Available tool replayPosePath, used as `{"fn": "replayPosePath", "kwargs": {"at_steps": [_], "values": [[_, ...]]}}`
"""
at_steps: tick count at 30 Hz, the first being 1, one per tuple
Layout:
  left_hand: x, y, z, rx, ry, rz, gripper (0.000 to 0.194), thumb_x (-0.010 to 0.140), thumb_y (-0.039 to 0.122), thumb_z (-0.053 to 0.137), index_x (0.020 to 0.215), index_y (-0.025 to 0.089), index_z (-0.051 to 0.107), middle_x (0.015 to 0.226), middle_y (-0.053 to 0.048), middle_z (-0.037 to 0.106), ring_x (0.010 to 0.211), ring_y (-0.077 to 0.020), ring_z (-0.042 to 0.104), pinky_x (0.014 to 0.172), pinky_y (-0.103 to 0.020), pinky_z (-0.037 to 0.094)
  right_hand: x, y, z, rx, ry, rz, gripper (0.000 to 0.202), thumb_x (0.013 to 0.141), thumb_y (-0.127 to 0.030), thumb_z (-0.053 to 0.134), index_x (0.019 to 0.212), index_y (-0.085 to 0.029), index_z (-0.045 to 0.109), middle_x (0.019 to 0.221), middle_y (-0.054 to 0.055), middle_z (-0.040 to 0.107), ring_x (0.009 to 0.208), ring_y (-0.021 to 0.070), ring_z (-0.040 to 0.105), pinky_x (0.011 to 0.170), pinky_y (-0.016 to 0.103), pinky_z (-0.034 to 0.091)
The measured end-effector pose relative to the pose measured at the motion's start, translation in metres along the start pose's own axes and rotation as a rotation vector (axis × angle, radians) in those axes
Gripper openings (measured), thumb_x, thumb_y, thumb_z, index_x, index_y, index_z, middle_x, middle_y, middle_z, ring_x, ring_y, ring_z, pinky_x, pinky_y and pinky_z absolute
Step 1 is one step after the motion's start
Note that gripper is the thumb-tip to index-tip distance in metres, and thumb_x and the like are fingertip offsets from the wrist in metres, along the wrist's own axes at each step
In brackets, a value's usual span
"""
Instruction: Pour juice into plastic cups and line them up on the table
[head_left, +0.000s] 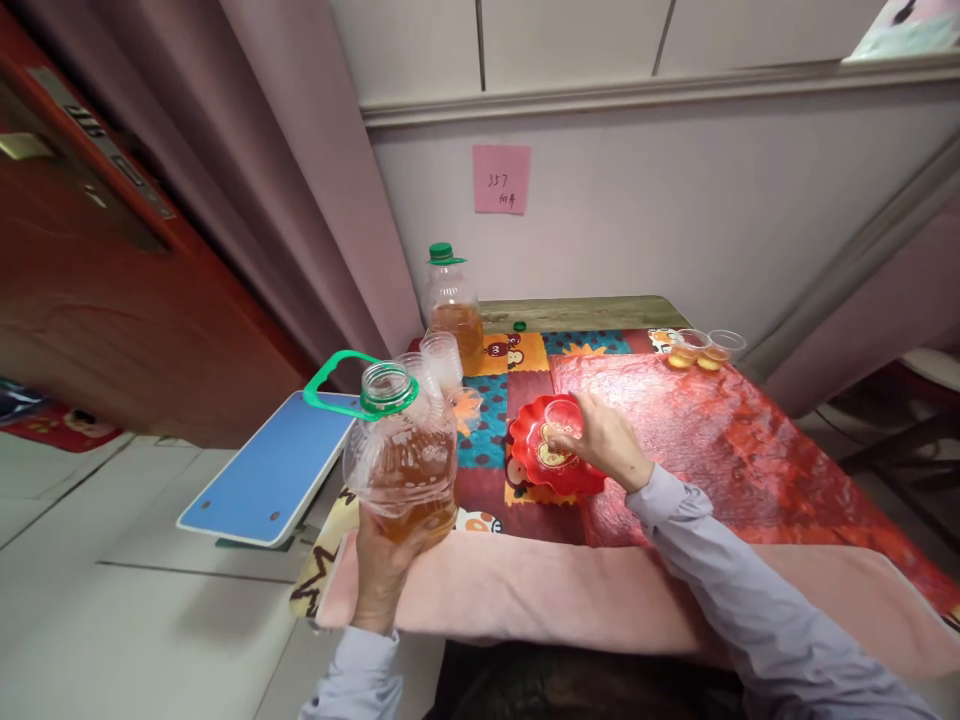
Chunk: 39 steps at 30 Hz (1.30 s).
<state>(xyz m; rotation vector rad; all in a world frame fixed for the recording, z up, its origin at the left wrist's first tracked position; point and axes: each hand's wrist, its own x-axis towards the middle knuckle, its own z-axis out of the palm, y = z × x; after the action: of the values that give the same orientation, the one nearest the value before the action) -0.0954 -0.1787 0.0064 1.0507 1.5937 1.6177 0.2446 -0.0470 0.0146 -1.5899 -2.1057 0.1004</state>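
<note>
My left hand (pixel 390 550) is wrapped round the lower part of a large clear jug (pixel 409 470) of amber liquid. The jug has no cap, and its green handle sticks out to the left. At the middle of the table, my right hand (pixel 600 435) is over a red scalloped bowl (pixel 529 455), thumb and fingers round a clear plastic cup (pixel 562 412) in the bowl. A second jug (pixel 457 325) with a green cap stands at the back left. Clear stacked cups (pixel 441 362) are partly hidden behind the held jug.
Two clear cups (pixel 709 350) with some yellowish liquid stand at the table's back right. A green cap (pixel 520 326) lies near the wall. A pink towel (pixel 525 590) covers the front edge. Left of the table is a blue board (pixel 270 470).
</note>
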Motion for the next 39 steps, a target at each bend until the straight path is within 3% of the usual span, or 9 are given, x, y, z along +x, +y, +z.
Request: {"fn": "replayPosePath", "kwargs": {"at_steps": [3, 7, 13, 18, 23, 28, 35, 37, 39], "values": [[0.0, 0.0, 0.001, 0.023, 0.018, -0.002, 0.079, 0.049, 0.038, 0.103, 0.115, 0.021, 0.064, 0.105, -0.011, 0.084, 0.093, -0.0394, 0.08, 0.089, -0.063, 0.066, -0.003, 0.01, 0.015, 0.105, -0.017, -0.049, 0.063, 0.096, -0.049, 0.072, 0.147, -0.015, 0.058, 0.132, 0.022, 0.076, 0.116, 0.0384, 0.077, 0.096, 0.051, 0.062], [0.0, -0.005, -0.001, 0.053, 0.014, 0.019, 0.079, 0.055, 0.041, 0.101, 0.121, 0.022, 0.063, 0.115, -0.012, 0.082, 0.104, -0.0384, 0.078, 0.1, -0.061, 0.062, -0.007, 0.014, 0.022, 0.184, -0.016, -0.123, 0.067, 0.095, -0.043, 0.073, 0.154, -0.016, 0.055, 0.142, 0.023, 0.071, 0.125, 0.0383, 0.074, 0.104, 0.054, 0.061], [0.003, -0.008, -0.005, 0.204, 0.067, 0.077, 0.072, 0.055, 0.049, 0.1, 0.113, 0.021, 0.066, 0.104, -0.011, 0.081, 0.096, -0.034, 0.077, 0.091, -0.05, 0.063, -0.017, 0.004, -0.003, 0.37, 0.145, -0.066, 0.087, 0.093, -0.055, 0.08, 0.164, -0.017, 0.046, 0.157, 0.025, 0.061, 0.145, 0.0413, 0.061, 0.117, 0.061, 0.053], [0.003, 0.005, 0.001, 0.305, 0.032, 0.172, 0.072, 0.053, 0.053, 0.101, 0.111, 0.023, 0.07, 0.104, -0.006, 0.08, 0.106, -0.0327, 0.075, 0.099, -0.048, 0.06, -0.027, -0.029, -0.02, 0.804, 0.355, 0.139, 0.073, 0.096, -0.063, 0.075, 0.155, -0.024, 0.058, 0.149, 0.02, 0.068, 0.13, 0.0355, 0.071, 0.112, 0.059, 0.059], [-0.002, 0.019, 0.015, 0.357, -0.057, 0.323, 0.091, 0.057, 0.048, 0.103, 0.138, 0.025, 0.068, 0.146, -0.016, 0.071, 0.142, -0.0392, 0.062, 0.124, -0.053, 0.044, -0.038, -0.072, -0.021, 1.141, 0.204, 0.104, 0.074, 0.095, -0.064, 0.075, 0.155, -0.026, 0.057, 0.154, 0.017, 0.063, 0.135, 0.0347, 0.069, 0.108, 0.054, 0.063], [-0.002, 0.021, 0.023, 0.461, -0.142, 0.469, 0.093, 0.063, 0.049, 0.101, 0.145, 0.021, 0.066, 0.156, -0.023, 0.062, 0.149, -0.0442, 0.055, 0.128, -0.06, 0.038, -0.044, -0.096, -0.024, 1.271, 0.116, 0.085, 0.049, 0.096, -0.057, 0.076, 0.134, -0.027, 0.071, 0.13, 0.01, 0.075, 0.118, 0.0288, 0.075, 0.098, 0.044, 0.068], [0.001, 0.024, 0.015, 0.408, -0.207, 0.409, 0.105, 0.056, 0.048, 0.105, 0.149, 0.022, 0.064, 0.16, -0.021, 0.06, 0.153, -0.0441, 0.05, 0.131, -0.06, 0.032, -0.045, -0.096, -0.029, 1.386, 0.117, 0.139, 0.047, 0.095, -0.055, 0.078, 0.134, -0.03, 0.07, 0.137, 0.009, 0.076, 0.128, 0.03, 0.074, 0.097, 0.042, 0.067], [0.005, 0.021, 0.009, 0.251, -0.212, 0.327, 0.104, 0.061, 0.053, 0.103, 0.152, 0.022, 0.062, 0.164, -0.021, 0.056, 0.156, -0.042, 0.048, 0.131, -0.057, 0.035, -0.043, -0.097, -0.031, 1.38, 0.12, 0.143, 0.048, 0.094, -0.055, 0.079, 0.134, -0.03, 0.07, 0.14, 0.009, 0.075, 0.133, 0.031, 0.071, 0.099, 0.043, 0.067], [0.011, 0.013, 0.005, -0.009, -0.082, 0.178, 0.086, 0.076, 0.059, 0.092, 0.149, 0.023, 0.064, 0.164, -0.019, 0.057, 0.152, -0.0381, 0.053, 0.126, -0.053, 0.043, -0.042, -0.097, -0.032, 1.371, 0.109, 0.137, 0.048, 0.093, -0.053, 0.08, 0.133, -0.029, 0.07, 0.139, 0.009, 0.075, 0.133, 0.031, 0.071, 0.099, 0.043, 0.067]]}}
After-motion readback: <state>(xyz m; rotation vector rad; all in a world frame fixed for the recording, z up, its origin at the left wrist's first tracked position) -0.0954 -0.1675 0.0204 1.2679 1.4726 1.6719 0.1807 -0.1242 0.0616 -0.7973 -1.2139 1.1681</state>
